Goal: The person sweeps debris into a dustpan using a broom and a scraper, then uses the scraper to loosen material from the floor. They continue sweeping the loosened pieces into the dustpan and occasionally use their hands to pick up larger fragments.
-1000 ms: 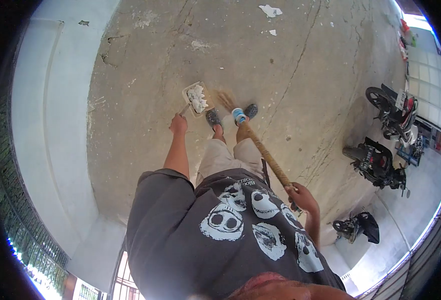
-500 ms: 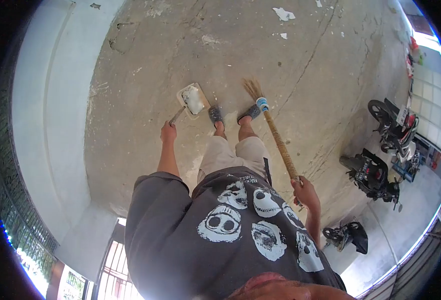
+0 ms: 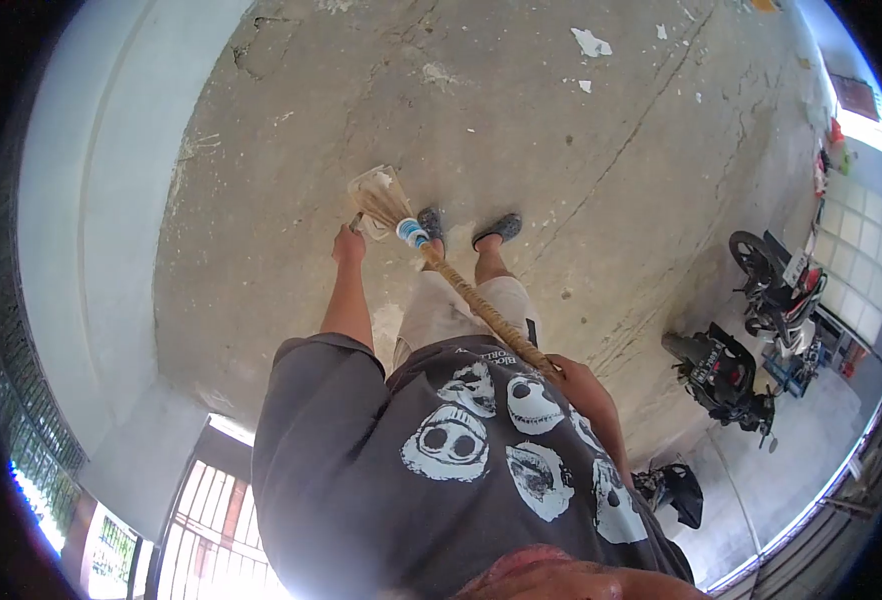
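Note:
My left hand (image 3: pixel 349 244) is closed round the handle of a pale dustpan (image 3: pixel 369 186), which is out in front of my feet on the left. A broom (image 3: pixel 481 305) with a wrapped tan handle slants across my legs, and my right hand (image 3: pixel 573 380) grips its upper end. The broom's bristles lie over the dustpan and hide much of it, along with whatever white pieces it holds. The blue and white band of the broom is beside my left shoe.
Several motorcycles (image 3: pixel 726 375) are parked at the right. White scraps (image 3: pixel 591 42) lie on the cracked concrete floor (image 3: pixel 481 130) ahead. A pale wall (image 3: pixel 71 220) runs along the left, and a barred gate (image 3: pixel 211 515) shows at the lower left.
The broom has swung left, from beside my right foot to over the dustpan. My right hand has moved left toward my body, and my left hand has shifted slightly up and right.

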`<action>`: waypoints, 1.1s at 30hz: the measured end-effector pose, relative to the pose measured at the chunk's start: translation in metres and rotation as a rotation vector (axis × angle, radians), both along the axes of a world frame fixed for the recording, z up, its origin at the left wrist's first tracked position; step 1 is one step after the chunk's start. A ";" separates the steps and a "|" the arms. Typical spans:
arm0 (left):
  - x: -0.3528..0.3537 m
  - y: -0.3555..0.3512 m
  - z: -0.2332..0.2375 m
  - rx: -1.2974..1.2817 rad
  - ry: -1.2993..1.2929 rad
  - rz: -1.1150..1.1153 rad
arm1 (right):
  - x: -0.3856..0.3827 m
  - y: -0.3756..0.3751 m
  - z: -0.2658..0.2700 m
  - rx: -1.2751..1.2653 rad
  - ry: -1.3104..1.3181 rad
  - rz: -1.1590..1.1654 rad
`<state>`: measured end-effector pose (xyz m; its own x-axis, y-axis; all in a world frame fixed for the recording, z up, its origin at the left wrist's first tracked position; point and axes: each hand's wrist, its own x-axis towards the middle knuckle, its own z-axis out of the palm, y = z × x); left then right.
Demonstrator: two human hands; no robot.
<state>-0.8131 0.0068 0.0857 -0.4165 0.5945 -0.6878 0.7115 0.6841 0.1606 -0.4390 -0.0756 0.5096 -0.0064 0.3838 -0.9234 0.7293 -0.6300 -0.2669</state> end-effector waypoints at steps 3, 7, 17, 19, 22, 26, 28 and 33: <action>-0.013 -0.006 -0.001 -0.017 -0.008 0.044 | -0.007 0.016 0.023 0.058 -0.088 0.037; -0.033 -0.026 0.003 -0.044 0.057 0.028 | 0.006 0.018 0.028 -0.015 -0.195 -0.115; -0.056 -0.073 0.037 -0.029 0.042 0.148 | 0.018 0.013 -0.056 0.214 -0.384 -0.119; -0.051 -0.085 0.029 0.009 0.010 0.160 | 0.026 -0.003 -0.085 0.224 -0.366 -0.086; -0.047 -0.100 0.016 0.022 0.030 0.182 | 0.004 0.008 -0.062 0.124 -0.287 -0.096; -0.044 -0.108 -0.002 0.012 0.006 0.188 | -0.004 0.009 -0.043 -0.055 -0.113 0.013; -0.040 -0.107 -0.011 0.064 -0.052 0.351 | -0.009 0.019 -0.026 -0.141 -0.096 -0.030; -0.035 -0.091 -0.008 0.021 -0.032 0.385 | -0.009 0.018 -0.011 -0.119 -0.032 0.010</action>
<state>-0.8477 -0.0843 0.0772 -0.5906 0.4130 -0.6932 0.3976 0.8965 0.1953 -0.4477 -0.0577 0.4984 0.0204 0.2720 -0.9621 0.7425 -0.6485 -0.1676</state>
